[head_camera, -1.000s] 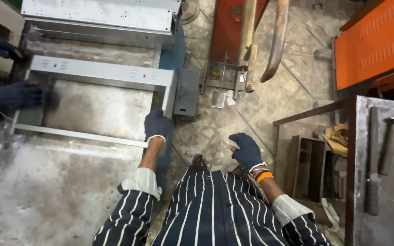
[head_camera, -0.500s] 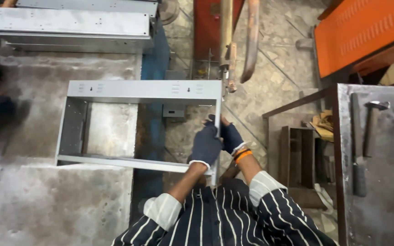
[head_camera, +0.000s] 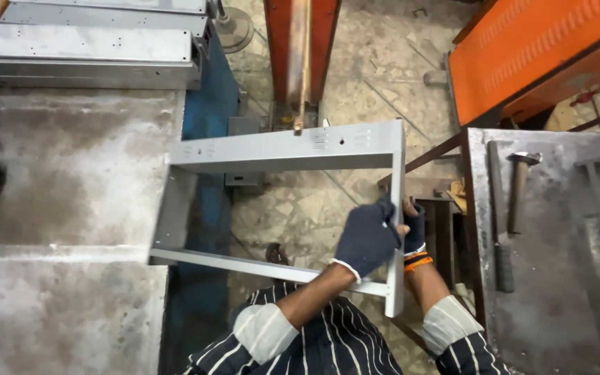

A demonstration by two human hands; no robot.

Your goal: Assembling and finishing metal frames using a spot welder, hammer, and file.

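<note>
Person stands between two steel-topped benches, holding a grey sheet-metal frame point(head_camera: 282, 149) flat in the air over the floor gap. The frame is an open rectangle, nothing inside it; the speckled floor shows through.

Left hand point(head_camera: 366, 237), dark glove, is closed around the frame's right-hand side rail. Right hand point(head_camera: 413, 232), also dark-gloved with an orange cuff band, is clamped on the same rail from the other side, just beside the left. Both grip the frame.

The frame's far rail lies just in front of an orange machine column point(head_camera: 298, 48). Its left end overhangs the worn bench point(head_camera: 64, 208).

On that bench, far edge: more grey sheet-metal housings point(head_camera: 81, 45), stacked; contents cannot be seen.

Right bench point(head_camera: 557, 292): a hammer point(head_camera: 520, 187) and a long flat tool point(head_camera: 500, 215) lie side by side. An orange panel point(head_camera: 536, 48) stands beyond.
</note>
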